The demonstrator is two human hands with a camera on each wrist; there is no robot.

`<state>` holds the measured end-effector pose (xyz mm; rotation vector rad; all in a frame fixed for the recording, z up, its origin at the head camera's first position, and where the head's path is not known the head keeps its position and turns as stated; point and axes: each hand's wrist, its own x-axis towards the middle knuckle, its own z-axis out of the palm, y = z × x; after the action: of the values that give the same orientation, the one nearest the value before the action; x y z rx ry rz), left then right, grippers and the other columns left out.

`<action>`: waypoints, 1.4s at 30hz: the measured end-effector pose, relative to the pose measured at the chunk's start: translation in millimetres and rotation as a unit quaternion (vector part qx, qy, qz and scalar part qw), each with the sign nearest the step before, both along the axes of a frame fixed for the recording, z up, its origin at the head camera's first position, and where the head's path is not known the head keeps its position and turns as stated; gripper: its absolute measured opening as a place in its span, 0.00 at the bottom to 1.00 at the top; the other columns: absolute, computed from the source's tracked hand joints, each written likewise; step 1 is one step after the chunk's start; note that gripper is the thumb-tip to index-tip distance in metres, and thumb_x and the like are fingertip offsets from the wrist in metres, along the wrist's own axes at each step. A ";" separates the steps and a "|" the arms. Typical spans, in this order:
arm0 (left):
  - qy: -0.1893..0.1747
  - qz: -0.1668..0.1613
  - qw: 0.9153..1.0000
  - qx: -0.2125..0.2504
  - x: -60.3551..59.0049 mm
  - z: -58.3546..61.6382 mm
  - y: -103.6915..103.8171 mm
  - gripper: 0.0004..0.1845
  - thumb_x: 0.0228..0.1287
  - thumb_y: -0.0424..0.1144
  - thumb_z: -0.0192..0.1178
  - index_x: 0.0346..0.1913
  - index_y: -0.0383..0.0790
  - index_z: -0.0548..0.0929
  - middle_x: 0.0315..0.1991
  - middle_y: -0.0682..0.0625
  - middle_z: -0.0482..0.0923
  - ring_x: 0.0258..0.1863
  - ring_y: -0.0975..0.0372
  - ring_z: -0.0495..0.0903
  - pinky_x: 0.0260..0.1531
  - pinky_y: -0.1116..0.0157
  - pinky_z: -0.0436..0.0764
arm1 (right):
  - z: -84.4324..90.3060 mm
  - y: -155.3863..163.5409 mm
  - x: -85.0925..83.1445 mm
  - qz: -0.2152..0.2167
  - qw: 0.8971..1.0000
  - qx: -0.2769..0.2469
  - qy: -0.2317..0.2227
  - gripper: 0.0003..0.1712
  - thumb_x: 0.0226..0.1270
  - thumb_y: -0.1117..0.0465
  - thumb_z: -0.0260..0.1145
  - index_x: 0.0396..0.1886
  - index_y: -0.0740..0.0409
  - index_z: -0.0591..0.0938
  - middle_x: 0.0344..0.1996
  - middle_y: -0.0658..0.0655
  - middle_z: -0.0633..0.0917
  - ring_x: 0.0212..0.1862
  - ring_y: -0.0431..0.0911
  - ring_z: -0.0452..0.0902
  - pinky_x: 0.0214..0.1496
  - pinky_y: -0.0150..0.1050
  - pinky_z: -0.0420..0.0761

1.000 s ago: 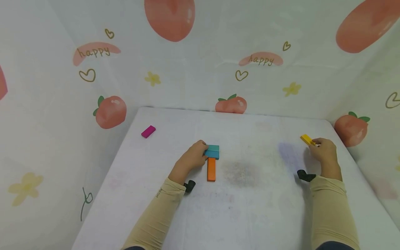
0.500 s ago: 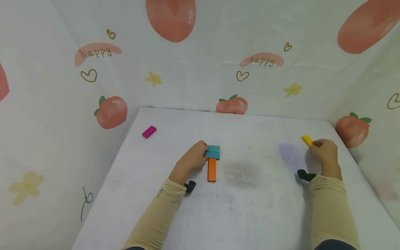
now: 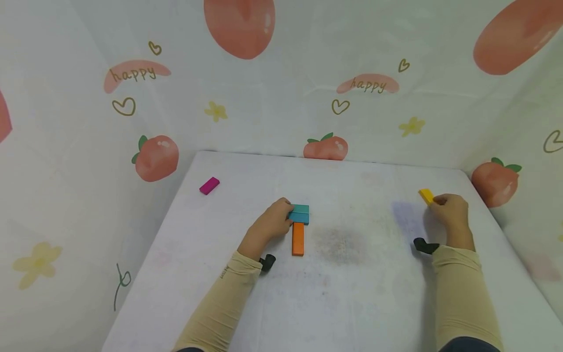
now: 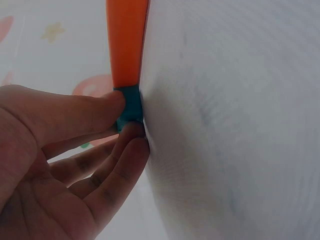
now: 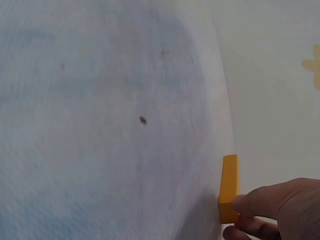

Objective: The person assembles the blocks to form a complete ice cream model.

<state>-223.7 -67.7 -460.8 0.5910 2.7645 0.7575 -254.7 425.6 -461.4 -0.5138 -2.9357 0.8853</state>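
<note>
A teal block (image 3: pixel 301 208) and a blue block (image 3: pixel 301 218) lie side by side on the table, long edges together. My left hand (image 3: pixel 273 219) pinches their left ends between thumb and fingers; the left wrist view shows the thumb on a blue-green end (image 4: pixel 131 102). Below them an orange block (image 3: pixel 297 239) points toward me, its far end right at the blue block. Over at the right, my right hand (image 3: pixel 453 212) pinches the near end of a yellow block (image 3: pixel 425 195). In the right wrist view, thumb and fingertips are at one end of this yellow block (image 5: pixel 229 187).
A magenta block (image 3: pixel 209 186) lies at the back left of the white table (image 3: pixel 352 303). A fruit-print cloth (image 3: pixel 272 122) rises behind the table's back edge. Dark wrist mounts (image 3: pixel 425 246) stick out from both sleeves.
My right hand has shifted slightly left, taking the yellow block with it. My left hand and the teal, blue, orange and magenta blocks stay in place.
</note>
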 end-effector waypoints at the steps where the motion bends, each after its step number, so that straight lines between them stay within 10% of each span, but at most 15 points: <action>1: 0.000 0.000 1.000 0.001 -0.1 0.0 0.0 0.19 0.77 0.30 0.61 0.66 0.27 0.80 0.68 0.35 0.76 0.66 0.48 0.79 0.68 0.54 0.80 | -0.1 -1.9 -0.8 0.003 1.000 0.001 0.004 0.26 0.70 0.66 0.57 0.60 0.82 0.77 0.54 0.82 0.79 0.56 0.71 0.74 0.59 0.63 0.77; 42: -0.014 0.015 1.000 -0.005 1.1 -0.8 -0.2 0.24 0.78 0.32 0.61 0.72 0.29 0.77 0.70 0.37 0.74 0.67 0.50 0.78 0.71 0.54 0.78 | -7.6 -96.5 -36.0 0.092 0.995 -0.036 0.034 0.22 0.71 0.65 0.62 0.58 0.78 0.83 0.53 0.78 0.83 0.56 0.67 0.79 0.65 0.62 0.80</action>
<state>-222.6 -67.8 -461.6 0.5338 2.7550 0.7526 -290.7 329.1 -468.9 -0.2132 -2.9342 1.0079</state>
